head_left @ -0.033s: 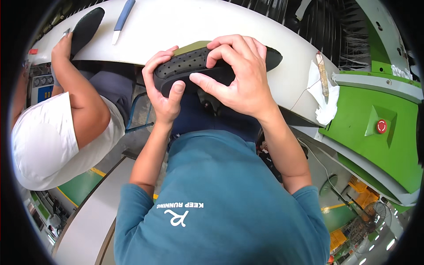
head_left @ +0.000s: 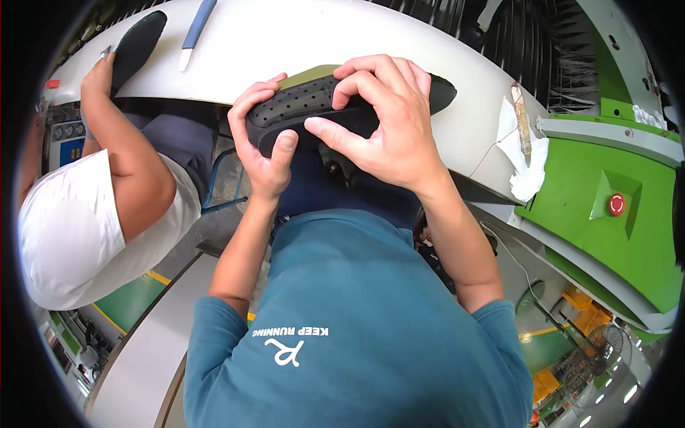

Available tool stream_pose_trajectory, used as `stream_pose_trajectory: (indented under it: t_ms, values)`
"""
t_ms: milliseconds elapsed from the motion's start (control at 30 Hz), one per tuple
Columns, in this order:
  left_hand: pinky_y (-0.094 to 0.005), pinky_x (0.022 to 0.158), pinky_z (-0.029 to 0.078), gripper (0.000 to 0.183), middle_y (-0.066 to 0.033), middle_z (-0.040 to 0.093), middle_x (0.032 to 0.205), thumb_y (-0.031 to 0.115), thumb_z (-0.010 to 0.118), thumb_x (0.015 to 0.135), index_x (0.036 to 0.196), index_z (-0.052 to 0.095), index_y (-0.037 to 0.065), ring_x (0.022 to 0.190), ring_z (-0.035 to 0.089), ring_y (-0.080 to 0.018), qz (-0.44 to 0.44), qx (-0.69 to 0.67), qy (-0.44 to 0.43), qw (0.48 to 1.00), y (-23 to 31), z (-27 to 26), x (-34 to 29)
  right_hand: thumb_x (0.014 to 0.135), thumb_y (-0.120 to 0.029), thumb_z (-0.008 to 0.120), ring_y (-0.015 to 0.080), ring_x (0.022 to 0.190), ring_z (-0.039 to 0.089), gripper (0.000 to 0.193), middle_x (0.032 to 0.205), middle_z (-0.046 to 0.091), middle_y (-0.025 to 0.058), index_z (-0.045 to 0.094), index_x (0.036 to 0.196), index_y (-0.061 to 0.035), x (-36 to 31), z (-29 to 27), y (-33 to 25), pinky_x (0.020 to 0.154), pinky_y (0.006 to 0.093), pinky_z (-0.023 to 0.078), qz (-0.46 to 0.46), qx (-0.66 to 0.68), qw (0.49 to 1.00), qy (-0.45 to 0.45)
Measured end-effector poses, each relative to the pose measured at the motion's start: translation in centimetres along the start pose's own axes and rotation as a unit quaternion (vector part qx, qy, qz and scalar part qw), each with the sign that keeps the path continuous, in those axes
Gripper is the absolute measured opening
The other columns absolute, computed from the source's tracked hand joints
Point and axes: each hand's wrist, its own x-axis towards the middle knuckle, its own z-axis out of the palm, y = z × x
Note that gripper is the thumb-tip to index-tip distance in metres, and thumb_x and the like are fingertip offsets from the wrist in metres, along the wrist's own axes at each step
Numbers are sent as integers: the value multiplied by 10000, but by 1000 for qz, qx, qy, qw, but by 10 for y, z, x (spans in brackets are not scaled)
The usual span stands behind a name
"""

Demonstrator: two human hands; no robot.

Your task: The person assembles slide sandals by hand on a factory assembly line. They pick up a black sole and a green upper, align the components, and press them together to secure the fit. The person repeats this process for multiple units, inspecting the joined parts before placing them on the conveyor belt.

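Note:
My left hand [head_left: 261, 167] curls around the left end of a black insole [head_left: 291, 107] with rows of small dots on it. Its fingers reach over the far edge, and the thumb presses along the near side. Across the middle, my right hand [head_left: 392, 125] grips the same insole, fingertips on top and thumb at the near rim. An olive-green layer [head_left: 310, 74] shows along the insole's far side. The insole's dark tip [head_left: 442, 94] sticks out right of my right hand, whose fingers hide part of the middle. I hold it above the table's near edge.
On the white table [head_left: 285, 36] lies a blue-handled knife [head_left: 197, 32]. At left, a co-worker's hand [head_left: 98, 77] holds another black insole [head_left: 141, 51]. A tape-wrapped stick [head_left: 522, 125] lies on white paper [head_left: 526, 167]. At right stands a green machine [head_left: 571, 185] with a red button [head_left: 616, 204].

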Motion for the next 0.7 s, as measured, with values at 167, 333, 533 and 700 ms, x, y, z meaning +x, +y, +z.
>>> stream_pose_trajectory:
  t_ms: [167, 333, 533, 700]
  values:
    - [-542, 1194, 458, 615, -225, 581, 1381, 352, 809, 982, 1388, 510, 0, 1384, 606, -417, -1, -13, 9, 1000, -3, 0, 1, 761, -399, 960, 264, 1155, 615, 387, 1186, 713, 28, 700, 883, -139, 2, 0, -3, 1083, 450, 361, 26, 1, 1000, -12]
    - [-520, 1164, 487, 519, -201, 607, 1335, 261, 782, 967, 1342, 552, -14, 1332, 645, -403, -2, 31, 22, 999, 7, 3, 9, 746, -416, 944, 270, 1106, 626, 397, 1092, 705, 33, 692, 838, -124, 11, 0, -8, 1062, 455, 382, 80, -4, 996, -26]
    - [-496, 1158, 487, 476, -196, 625, 1318, 249, 769, 963, 1310, 583, -20, 1301, 669, -380, -6, 25, 3, 1000, 3, 0, 21, 772, -298, 969, 256, 1149, 676, 338, 1214, 777, 27, 724, 921, -118, 4, -5, 13, 1028, 417, 458, 22, 17, 1000, -9]
    - [-456, 1187, 452, 480, -204, 655, 1379, 226, 767, 956, 1338, 605, -17, 1322, 626, -310, -22, 50, 17, 998, 2, 3, 14, 775, -227, 966, 277, 1191, 714, 299, 1274, 803, 63, 746, 926, -94, 2, -35, 45, 1068, 439, 520, 9, 29, 998, -49]
